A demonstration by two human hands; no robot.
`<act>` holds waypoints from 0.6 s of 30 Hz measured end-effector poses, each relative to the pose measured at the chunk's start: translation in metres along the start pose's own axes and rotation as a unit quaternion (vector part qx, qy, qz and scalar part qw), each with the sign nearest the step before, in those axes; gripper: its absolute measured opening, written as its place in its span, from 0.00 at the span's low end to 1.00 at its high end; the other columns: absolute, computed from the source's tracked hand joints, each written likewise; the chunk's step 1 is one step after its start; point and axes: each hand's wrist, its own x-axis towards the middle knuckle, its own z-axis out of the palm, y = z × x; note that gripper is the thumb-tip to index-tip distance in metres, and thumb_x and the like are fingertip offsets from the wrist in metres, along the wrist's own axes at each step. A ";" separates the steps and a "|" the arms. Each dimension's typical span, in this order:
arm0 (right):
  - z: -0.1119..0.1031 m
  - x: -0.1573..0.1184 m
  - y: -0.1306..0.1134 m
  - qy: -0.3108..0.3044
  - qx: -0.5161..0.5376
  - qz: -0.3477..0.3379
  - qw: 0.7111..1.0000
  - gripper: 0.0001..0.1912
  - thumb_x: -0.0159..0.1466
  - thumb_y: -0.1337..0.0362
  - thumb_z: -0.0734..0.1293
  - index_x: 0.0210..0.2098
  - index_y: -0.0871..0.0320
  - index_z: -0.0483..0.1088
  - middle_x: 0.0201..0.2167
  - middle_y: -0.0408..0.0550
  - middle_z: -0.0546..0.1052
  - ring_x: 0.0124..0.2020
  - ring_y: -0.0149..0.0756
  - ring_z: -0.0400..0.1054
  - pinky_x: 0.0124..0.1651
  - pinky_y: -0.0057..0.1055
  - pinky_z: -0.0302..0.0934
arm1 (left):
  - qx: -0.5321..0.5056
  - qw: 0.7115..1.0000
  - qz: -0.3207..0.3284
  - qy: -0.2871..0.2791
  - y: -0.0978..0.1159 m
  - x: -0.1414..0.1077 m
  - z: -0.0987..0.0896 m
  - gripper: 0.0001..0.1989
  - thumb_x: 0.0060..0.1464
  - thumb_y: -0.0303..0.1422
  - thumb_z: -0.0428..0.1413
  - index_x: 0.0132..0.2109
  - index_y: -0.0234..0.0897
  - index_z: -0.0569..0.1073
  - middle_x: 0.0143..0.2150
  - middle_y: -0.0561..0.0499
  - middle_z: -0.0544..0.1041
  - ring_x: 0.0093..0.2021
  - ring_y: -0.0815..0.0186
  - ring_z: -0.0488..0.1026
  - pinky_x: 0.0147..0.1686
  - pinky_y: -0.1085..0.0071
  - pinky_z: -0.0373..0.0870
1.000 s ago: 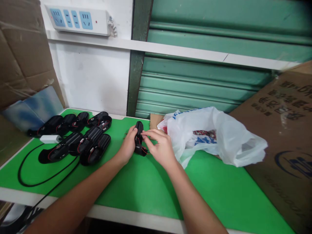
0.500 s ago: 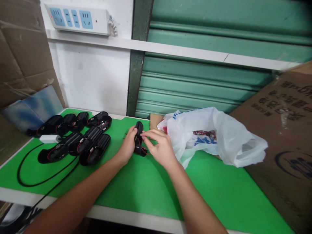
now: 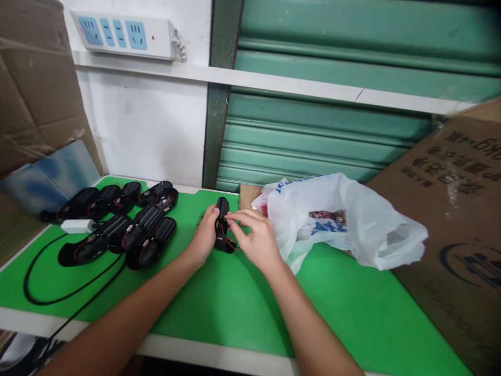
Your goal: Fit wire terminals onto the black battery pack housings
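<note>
My left hand is wrapped round the left side of a black device with red wires, held upright over the green mat. My right hand is closed in a pinch at the device's right side, by the wires; what is between the fingertips is too small to make out. Several similar black devices with red wires lie in two rows to the left of my hands. Just right of my right hand lies a white plastic bag with small red and silver items inside.
A white plug-like block and a black cable lie at the left of the green mat. Cardboard stands at the left and right. A power strip hangs on the wall behind.
The view has shifted slightly. Both hands keep nearly the same hold on the device, and nothing else has visibly moved.
</note>
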 end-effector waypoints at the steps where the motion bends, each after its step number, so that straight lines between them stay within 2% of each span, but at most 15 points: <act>1: 0.000 0.000 0.000 -0.001 0.001 0.002 1.000 0.10 0.69 0.71 0.68 0.42 0.53 0.81 0.39 0.47 0.84 0.39 0.38 0.80 0.45 0.33 0.74 | 0.001 1.000 -0.004 -0.002 0.000 0.000 0.000 0.15 0.63 0.39 0.54 0.52 0.40 0.76 0.42 0.50 0.79 0.43 0.59 0.79 0.36 0.68 0.82; 6: 0.000 0.000 0.000 -0.001 0.000 0.009 1.000 0.10 0.69 0.71 0.68 0.42 0.54 0.81 0.38 0.47 0.84 0.39 0.39 0.79 0.44 0.32 0.74 | 0.003 1.000 -0.018 0.001 0.000 -0.001 -0.001 0.14 0.63 0.40 0.53 0.52 0.42 0.76 0.41 0.52 0.77 0.42 0.61 0.76 0.32 0.70 0.79; 11: 0.003 0.000 0.001 0.000 -0.012 0.004 1.000 0.10 0.69 0.71 0.67 0.41 0.53 0.81 0.38 0.47 0.84 0.39 0.39 0.79 0.43 0.32 0.73 | 0.004 1.000 -0.011 0.006 -0.003 0.002 -0.001 0.15 0.62 0.41 0.54 0.51 0.42 0.76 0.40 0.52 0.77 0.42 0.62 0.75 0.32 0.73 0.76; 18: 0.005 -0.002 0.002 -0.009 -0.025 0.008 1.000 0.11 0.70 0.69 0.66 0.43 0.54 0.81 0.40 0.48 0.84 0.40 0.39 0.80 0.45 0.33 0.73 | 0.007 1.000 0.004 0.021 -0.008 0.005 -0.004 0.12 0.63 0.38 0.53 0.48 0.40 0.77 0.43 0.53 0.79 0.48 0.63 0.75 0.49 0.72 0.72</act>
